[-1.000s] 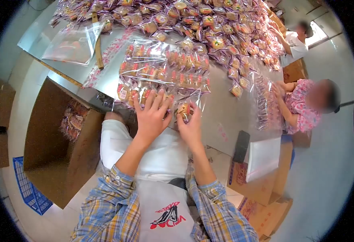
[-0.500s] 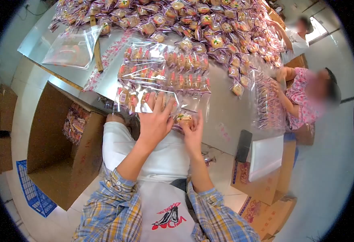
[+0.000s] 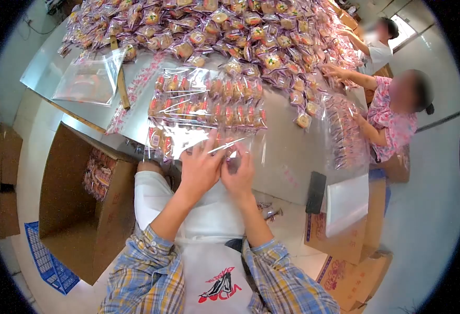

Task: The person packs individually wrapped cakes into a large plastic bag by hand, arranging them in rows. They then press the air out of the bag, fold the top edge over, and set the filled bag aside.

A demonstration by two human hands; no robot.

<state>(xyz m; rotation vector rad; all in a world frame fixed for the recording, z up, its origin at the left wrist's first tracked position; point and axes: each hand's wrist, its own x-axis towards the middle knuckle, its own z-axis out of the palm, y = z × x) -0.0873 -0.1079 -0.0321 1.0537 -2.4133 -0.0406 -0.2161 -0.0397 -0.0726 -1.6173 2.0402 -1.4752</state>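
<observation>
A large clear plastic bag (image 3: 159,112) lies on the metal table in front of me, with rows of individually wrapped pastries (image 3: 235,116) standing side by side in it. My left hand (image 3: 199,170) rests at the bag's near edge, fingers stretched forward over the shiny film. Beside it my right hand (image 3: 240,175) is curled round a purple-edged wrapped pastry at the near right of the bag. Its fingertips reach the film there, and the pastry is mostly hidden by the fingers.
Wrapped pastries (image 3: 240,34) are heaped across the table's far side. Flat clear bags (image 3: 86,78) and a wooden strip (image 3: 122,89) lie left. An open carton (image 3: 78,220) stands lower left. Right are a bag stack (image 3: 347,201), a dark block (image 3: 316,192) and two people working.
My right hand has moved left and slightly down with the pastry, closing up to my left hand. The nearby person in pink has reached one hand toward the heap. The view has shifted slightly.
</observation>
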